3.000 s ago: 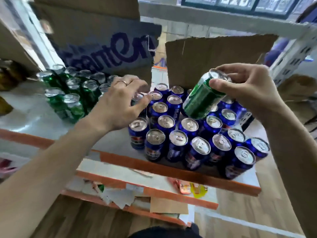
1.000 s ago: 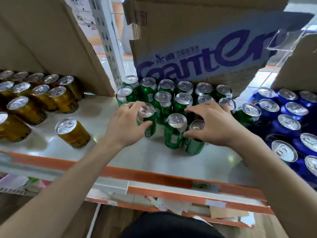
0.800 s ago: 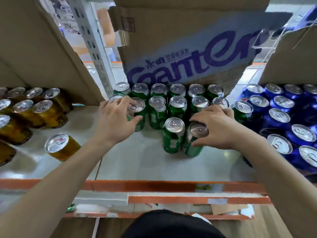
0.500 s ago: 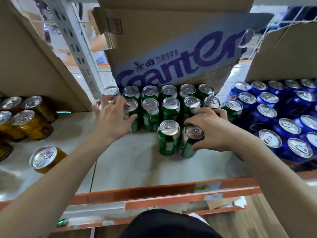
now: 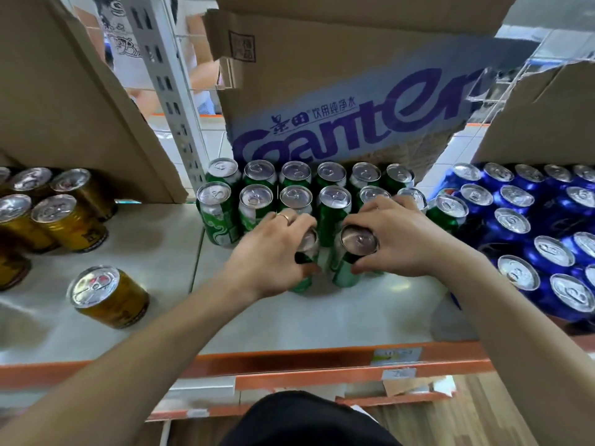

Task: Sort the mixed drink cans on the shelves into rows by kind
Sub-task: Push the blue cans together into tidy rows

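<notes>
A shop or its stockroom. A metal shelf has an orange front beam at 6 o'clock with paper labels stuck on it. A perforated steel upright rises at 11 o'clock, and a printed cardboard carton sits at 12 o'clock. Drink cans stand massed by kind: gold cans at 9 o'clock, green cans at 12 o'clock, blue cans at 3 o'clock.

shelf | lone can front-left | front can pair before middle can block | box behind block
</notes>
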The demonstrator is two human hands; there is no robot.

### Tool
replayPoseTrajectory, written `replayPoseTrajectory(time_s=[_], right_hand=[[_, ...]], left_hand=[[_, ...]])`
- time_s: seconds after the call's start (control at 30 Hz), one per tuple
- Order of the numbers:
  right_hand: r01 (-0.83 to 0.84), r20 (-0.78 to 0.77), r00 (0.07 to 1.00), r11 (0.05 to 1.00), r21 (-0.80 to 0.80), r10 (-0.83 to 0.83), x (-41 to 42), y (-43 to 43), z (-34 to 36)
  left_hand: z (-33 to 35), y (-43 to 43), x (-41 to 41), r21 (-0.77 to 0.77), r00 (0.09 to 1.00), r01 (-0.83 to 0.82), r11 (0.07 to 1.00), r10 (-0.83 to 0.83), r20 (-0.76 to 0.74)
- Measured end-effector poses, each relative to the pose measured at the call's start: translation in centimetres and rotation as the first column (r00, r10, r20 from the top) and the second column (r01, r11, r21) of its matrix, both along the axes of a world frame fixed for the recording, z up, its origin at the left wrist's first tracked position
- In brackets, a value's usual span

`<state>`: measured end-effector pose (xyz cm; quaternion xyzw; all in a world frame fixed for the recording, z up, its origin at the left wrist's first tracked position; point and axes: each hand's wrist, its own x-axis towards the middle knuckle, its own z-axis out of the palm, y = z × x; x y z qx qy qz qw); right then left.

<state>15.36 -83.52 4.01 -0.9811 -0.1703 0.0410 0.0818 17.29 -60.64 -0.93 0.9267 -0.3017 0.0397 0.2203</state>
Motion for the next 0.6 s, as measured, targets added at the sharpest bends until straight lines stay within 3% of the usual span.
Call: replayPoseTrajectory(time_s=[0.23,0.4,0.5,0.6], right_hand=[[-0.019,0.079,0.997,1.0,-0.004,0.02,1.5,4.5,-1.7],[0.073,0.034,0.996,0.989,0.13,-0.078,1.3,4.9,-2.8],[0.16,0.138,0.969,0.944,0.289,-0.206,-0.7,2.0,-2.8],[0.336,0.243,0.841,0.819,0.465,-0.484,-2.5,-1.9,-3.2]], left_hand=[[-0.7,5.1,1.0,0.027,0.989,-0.139,0.99,0.138,0.051],[-0.8,4.9,0.2,0.024,0.971,-0.192,0.981,0.187,0.152],[-0.3,3.5,-0.6,0.038,0.953,-0.167,0.985,0.152,0.264],[-0.6,1.3,-1.1,0.057,0.947,-0.139,0.989,0.116,0.301]])
